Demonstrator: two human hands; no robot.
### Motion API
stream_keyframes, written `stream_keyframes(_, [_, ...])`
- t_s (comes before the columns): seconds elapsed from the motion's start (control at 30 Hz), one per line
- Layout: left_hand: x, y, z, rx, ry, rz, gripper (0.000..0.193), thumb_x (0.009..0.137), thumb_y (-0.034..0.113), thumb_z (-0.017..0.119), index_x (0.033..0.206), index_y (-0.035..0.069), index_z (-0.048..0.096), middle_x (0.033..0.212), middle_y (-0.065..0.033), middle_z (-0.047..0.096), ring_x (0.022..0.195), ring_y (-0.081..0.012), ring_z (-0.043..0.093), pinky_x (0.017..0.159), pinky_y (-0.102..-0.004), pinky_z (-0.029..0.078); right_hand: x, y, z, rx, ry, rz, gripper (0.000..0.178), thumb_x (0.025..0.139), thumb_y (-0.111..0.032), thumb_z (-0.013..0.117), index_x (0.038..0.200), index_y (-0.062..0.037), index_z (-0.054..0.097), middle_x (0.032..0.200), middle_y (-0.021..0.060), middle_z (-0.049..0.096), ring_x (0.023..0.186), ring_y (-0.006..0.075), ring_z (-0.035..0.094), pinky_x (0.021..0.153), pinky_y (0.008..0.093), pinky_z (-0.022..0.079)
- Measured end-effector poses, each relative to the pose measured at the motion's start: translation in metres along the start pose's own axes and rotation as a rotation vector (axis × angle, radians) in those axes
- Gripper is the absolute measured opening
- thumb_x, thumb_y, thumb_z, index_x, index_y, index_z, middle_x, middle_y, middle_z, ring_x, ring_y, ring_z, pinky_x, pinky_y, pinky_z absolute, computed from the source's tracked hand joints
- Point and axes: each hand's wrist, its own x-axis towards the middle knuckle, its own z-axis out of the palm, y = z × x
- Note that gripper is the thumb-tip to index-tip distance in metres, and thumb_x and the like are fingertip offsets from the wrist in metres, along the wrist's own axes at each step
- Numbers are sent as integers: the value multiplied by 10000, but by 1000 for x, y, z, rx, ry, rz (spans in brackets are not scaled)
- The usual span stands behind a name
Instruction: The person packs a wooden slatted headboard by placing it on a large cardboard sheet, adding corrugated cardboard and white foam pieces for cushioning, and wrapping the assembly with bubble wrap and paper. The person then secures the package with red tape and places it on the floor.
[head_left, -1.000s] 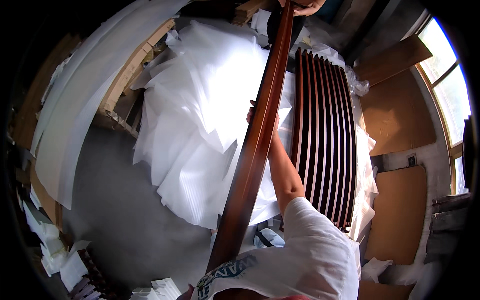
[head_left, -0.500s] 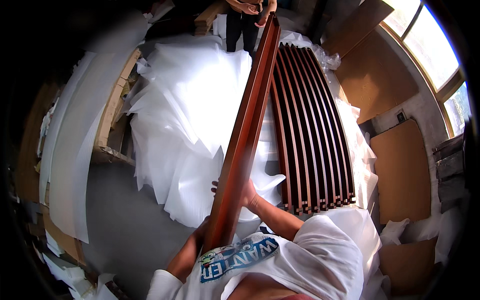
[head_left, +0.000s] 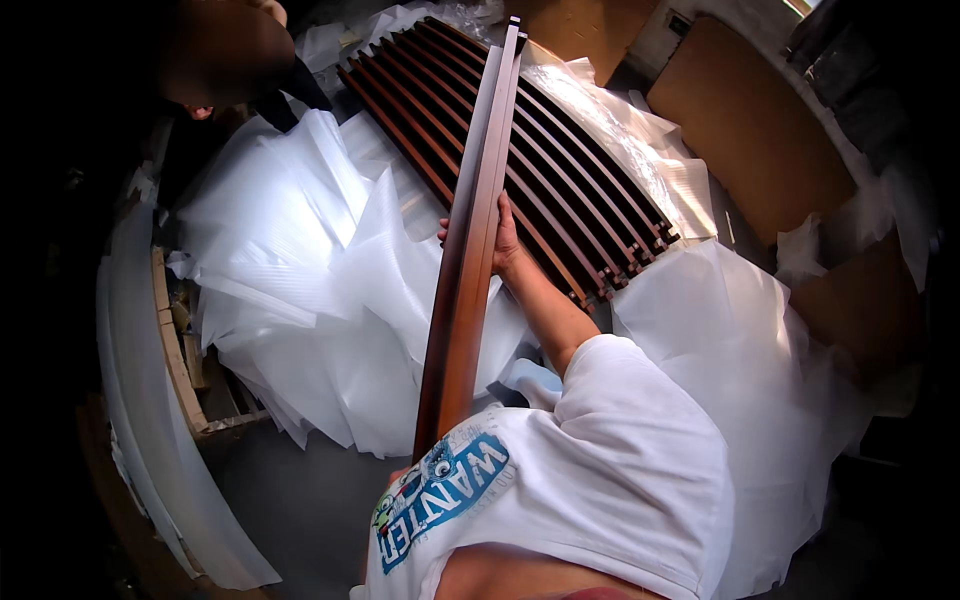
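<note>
While right hand (head_left: 506, 238) wraps round long brown beam (head_left: 461, 300), thumb on right, fingers on left, left hand out of sight, so cannot tell its grip. Beam's far end crosses over brown slats (head_left: 395, 138); white foam sheets (head_left: 290, 210) lie left. Step looks like carrying beam. Next move seems to need firm grip, no bumping slats.

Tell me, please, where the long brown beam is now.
In the head view, the beam crosses the centre, gripped by the right hand, partly in front of the dark slats.
</note>
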Motion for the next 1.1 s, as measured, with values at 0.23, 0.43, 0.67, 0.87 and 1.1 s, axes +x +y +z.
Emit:
stream_keyframes(0.23, [4, 77, 43, 260, -22, -54, 571, 919, 503, 611, 1145, -18, 667, 1017, -83, 674, 931, -178, 596, 821, -320, 471, -93, -74, -69, 9, 154, -273, 944, 773, -847, 418, 1226, -25, 519, 1058, 263, 635, 929, 413, 659, 812, 524, 551])
stream_keyframes(0.43, [31, 172, 57, 784, -216, -178, 898, 784, 778, 545, 1127, -42, 676, 1138, -185, 646, 1068, -292, 580, 932, -374, 435, -209, -90, -136, -103, 415, -498, 923, 848, -809, 269, 1347, -53, 446, 1173, 215, 607, 1075, 349, 612, 1003, 459, 467])
stream_keyframes(0.67, [90, 199, 45, 990, -452, -284, 947, 719, 830, 558, 1145, -7, 684, 1142, -140, 658, 1034, -296, 597, 913, -400, 457, -364, -18, -127, 152, 687, -745, 951, 872, -771, 288, 1483, -42, 306, 1461, 201, 414, 1359, 381, 378, 1172, 528, 214])
stream_keyframes(0.87, [141, 254, 70, 1348, -611, -250, 878, 732, 761, 629, 1145, -12, 680, 1112, -147, 670, 999, -291, 626, 889, -389, 481, -463, 21, -102, 144, 684, -989, 858, 913, -697, 298, 1500, -71, 291, 1533, 174, 310, 1412, 369, 297, 1197, 515, 137])
stream_keyframes(1.1, [170, 317, 123, 1690, -706, -2, 877, 706, 727, 686, 1153, -27, 668, 1168, -168, 660, 1079, -313, 614, 953, -384, 465, -500, 34, -82, 67, 756, -1183, 754, 945, -613, 322, 1477, -79, 331, 1509, 142, 352, 1395, 339, 330, 1187, 505, 178])
